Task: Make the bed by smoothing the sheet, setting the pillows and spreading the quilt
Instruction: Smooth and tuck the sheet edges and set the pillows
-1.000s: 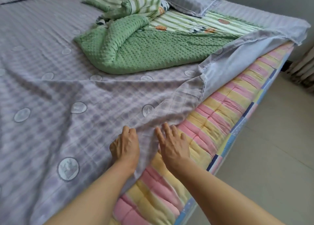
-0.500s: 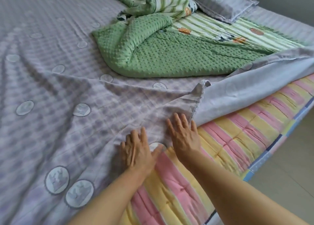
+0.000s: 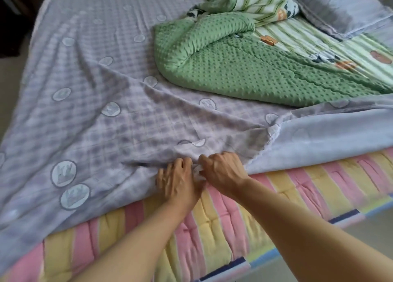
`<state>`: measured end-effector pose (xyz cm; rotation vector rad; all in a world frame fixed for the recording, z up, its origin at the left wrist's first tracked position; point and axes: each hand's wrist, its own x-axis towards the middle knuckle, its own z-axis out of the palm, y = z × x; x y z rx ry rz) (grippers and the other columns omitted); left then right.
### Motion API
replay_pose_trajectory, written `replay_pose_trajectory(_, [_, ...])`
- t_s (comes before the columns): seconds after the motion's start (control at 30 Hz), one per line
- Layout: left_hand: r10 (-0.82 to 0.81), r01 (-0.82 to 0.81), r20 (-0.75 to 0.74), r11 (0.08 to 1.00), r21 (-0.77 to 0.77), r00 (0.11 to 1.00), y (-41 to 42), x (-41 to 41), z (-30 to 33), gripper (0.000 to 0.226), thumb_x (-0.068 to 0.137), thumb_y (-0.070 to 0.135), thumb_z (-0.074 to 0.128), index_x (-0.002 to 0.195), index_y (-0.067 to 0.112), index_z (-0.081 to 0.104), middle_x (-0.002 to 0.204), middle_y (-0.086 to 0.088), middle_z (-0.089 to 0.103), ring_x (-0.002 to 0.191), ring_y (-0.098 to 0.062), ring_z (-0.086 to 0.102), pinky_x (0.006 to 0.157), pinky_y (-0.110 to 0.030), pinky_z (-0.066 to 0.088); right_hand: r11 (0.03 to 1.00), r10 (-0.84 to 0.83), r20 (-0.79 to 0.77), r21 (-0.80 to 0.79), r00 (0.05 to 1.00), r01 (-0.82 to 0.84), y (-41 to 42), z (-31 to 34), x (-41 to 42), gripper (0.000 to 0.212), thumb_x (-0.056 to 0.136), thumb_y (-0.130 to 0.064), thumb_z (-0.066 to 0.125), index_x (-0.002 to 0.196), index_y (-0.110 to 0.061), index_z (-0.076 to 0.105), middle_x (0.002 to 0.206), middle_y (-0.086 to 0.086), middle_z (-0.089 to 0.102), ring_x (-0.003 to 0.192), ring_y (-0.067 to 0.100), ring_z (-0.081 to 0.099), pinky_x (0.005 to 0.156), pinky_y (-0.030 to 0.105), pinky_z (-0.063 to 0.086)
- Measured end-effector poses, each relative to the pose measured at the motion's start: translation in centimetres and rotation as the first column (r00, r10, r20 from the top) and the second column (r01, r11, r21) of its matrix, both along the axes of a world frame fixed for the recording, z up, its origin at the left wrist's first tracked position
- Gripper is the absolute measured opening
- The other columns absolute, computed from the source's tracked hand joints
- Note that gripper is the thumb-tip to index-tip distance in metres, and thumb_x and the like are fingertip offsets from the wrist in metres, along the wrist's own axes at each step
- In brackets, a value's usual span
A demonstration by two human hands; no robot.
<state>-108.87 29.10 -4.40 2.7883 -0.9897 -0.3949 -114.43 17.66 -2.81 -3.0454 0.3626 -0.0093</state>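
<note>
Flat on the sheet half a second ago, the left hand and right hand now pinch its near edge, ready to pull it over the mattress.

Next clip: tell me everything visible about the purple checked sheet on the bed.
The sheet is thin lilac-and-grey checked cloth dotted with pale round emblems. It covers most of the striped mattress but lies rumpled, with long creases fanning out from its near edge. To the right that edge is folded back, showing a plain pale underside and a lacy trim. The left hand and right hand both grip the bunched near edge. A green dotted quilt rests on its far part.
</note>
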Motion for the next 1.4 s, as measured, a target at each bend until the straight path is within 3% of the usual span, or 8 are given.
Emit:
replay_pose_trajectory(0.13, [-0.015,0.021,0.063,0.995,-0.102,0.998,1.2,-1.7,1.0,0.009,0.079,0.018,0.056,0.077,0.018,0.065,0.081,-0.001,0.065,0.081,-0.025,0.068,0.062,-0.034,0.048,1.0,-0.01,0.0,0.01,1.0,0.01,1.3,0.1,-2.4,0.039,0.055,-0.043,0.085,0.058,-0.015,0.058,0.035,0.005,0.048,0.023,0.029,0.045,0.047,0.014,-0.005])
replay_pose_trajectory(0.3, [-0.091,0.161,0.326,0.967,-0.195,0.941,4.9,-2.5,1.5,0.033,0.064,0.008,0.028,0.045,0.012,0.053,0.05,-0.002,0.053,0.051,-0.024,0.06,0.033,-0.021,0.035,0.999,-0.037,-0.106,0.025,0.994,0.04,2.7,1.0,-6.0,0.022,0.092,-0.016,0.044,0.113,-0.009,0.049,0.102,0.015,0.062,0.079,0.037,0.065,0.054,0.034,0.029])
replay_pose_trajectory(0.57, [-0.143,0.139,0.341,0.99,0.038,0.929,14.1,-4.5,2.2,0.017,0.057,0.0,0.052,0.051,0.01,0.063,0.058,-0.007,0.062,0.063,-0.028,0.061,0.06,-0.035,0.05,0.973,-0.225,-0.408,-0.051,0.885,0.224,10.3,0.4,-11.7,0.04,0.097,-0.012,0.042,0.136,-0.012,0.032,0.127,0.014,0.047,0.11,0.03,0.058,0.074,0.035,0.044])
replay_pose_trajectory(0.67, [-0.218,0.167,0.227,0.96,0.224,0.949,16.7,-6.6,2.2,0.029,0.083,0.001,0.043,0.092,0.013,0.067,0.095,-0.007,0.07,0.098,-0.027,0.061,0.087,-0.034,0.041,0.966,-0.254,-0.434,-0.069,0.864,0.249,12.6,0.3,-14.0,0.045,0.097,-0.014,0.045,0.139,-0.016,0.029,0.123,0.013,0.054,0.109,0.03,0.059,0.078,0.034,0.046])
replay_pose_trajectory(0.97, [-0.214,0.212,-0.003,0.966,0.148,0.977,20.5,-12.6,3.9,0.014,0.085,0.002,0.034,0.083,0.016,0.038,0.096,-0.013,0.067,0.091,-0.034,0.06,0.074,-0.033,0.032,0.972,-0.232,-0.495,-0.099,0.837,0.212,16.0,1.9,-19.7,0.062,0.096,-0.006,0.034,0.15,-0.022,0.008,0.113,0.008,0.064,0.101,0.028,0.061,0.066,0.032,0.036])
replay_pose_trajectory(1.07, [-0.16,0.162,-0.02,0.98,0.116,0.987,20.9,-13.9,4.7,0.009,0.093,0.022,0.034,0.086,0.018,0.038,0.1,-0.012,0.067,0.094,-0.032,0.06,0.079,-0.035,0.033,0.976,-0.216,-0.49,-0.087,0.845,0.199,16.5,2.4,-20.5,0.06,0.097,-0.009,0.032,0.15,-0.024,0.008,0.113,0.009,0.064,0.101,0.029,0.061,0.066,0.032,0.036])
replay_pose_trajectory(1.23, [-0.256,0.284,-0.141,0.93,0.235,0.956,22.4,-15.4,5.7,0.058,0.081,0.072,0.043,0.098,0.017,0.042,0.098,-0.007,0.065,0.096,-0.029,0.061,0.077,-0.036,0.035,0.981,-0.192,-0.535,-0.083,0.822,0.176,17.2,3.2,-22.3,0.064,0.099,-0.013,0.033,0.151,-0.03,-0.001,0.113,0.007,0.064,0.1,0.026,0.061,0.066,0.031,0.036])
replay_pose_trajectory(1.4, [-0.261,0.316,-0.198,0.887,0.338,0.945,25.2,-18.5,5.2,0.033,0.086,0.011,0.055,0.118,0.015,0.046,0.116,-0.01,0.059,0.114,-0.031,0.055,0.091,-0.038,0.04,0.989,-0.126,-0.627,-0.021,0.769,0.145,19.6,2.9,-25.4,0.071,0.097,-0.013,0.036,0.151,-0.035,-0.004,0.124,0.005,0.06,0.111,0.025,0.057,0.077,0.032,0.043])
